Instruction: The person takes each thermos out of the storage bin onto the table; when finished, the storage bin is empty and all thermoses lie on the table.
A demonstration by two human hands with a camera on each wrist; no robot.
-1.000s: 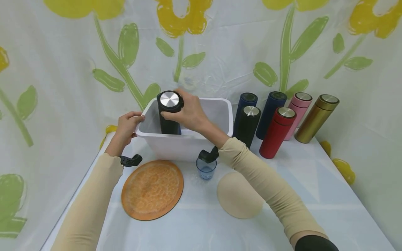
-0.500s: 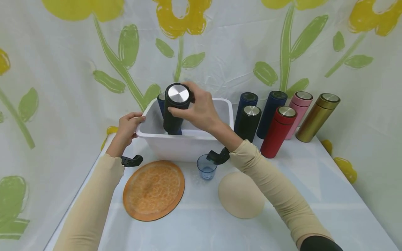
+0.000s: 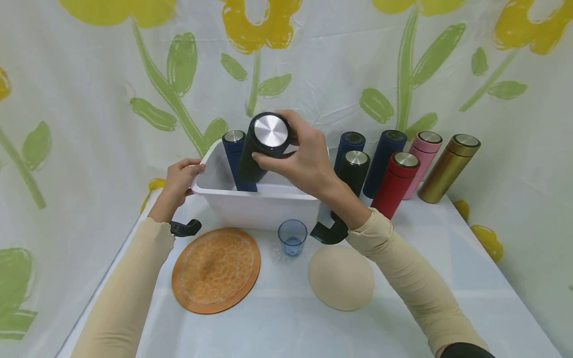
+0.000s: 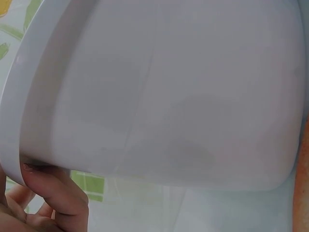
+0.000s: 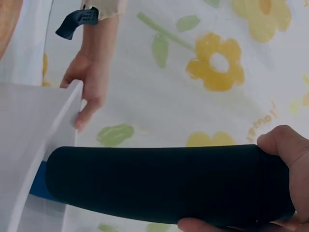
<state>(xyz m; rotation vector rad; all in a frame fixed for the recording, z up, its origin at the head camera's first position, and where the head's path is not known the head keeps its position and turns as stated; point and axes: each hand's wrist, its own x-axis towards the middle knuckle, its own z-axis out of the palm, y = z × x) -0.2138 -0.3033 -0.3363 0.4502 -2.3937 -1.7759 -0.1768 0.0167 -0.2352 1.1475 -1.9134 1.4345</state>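
Observation:
My right hand grips a black thermos bottle with a silver lid near its top. In the head view the bottle hangs tilted over the white plastic tub. A blue thermos bottle leans inside the tub's left end, partly hidden behind the black one. My left hand holds the tub's left rim. In the left wrist view, curled fingers hook under that rim, beside the tub wall. The right wrist view shows the black bottle lengthwise, its base by the tub.
Right of the tub stand several thermos bottles: blue ones, a black one, a red one, a pink one and a gold one. In front lie an orange round mat, a small blue glass and a beige disc.
My right hand has lifted the black bottle up and to the right, tilting it and uncovering the blue bottle in the tub. The left hand stays on the rim.

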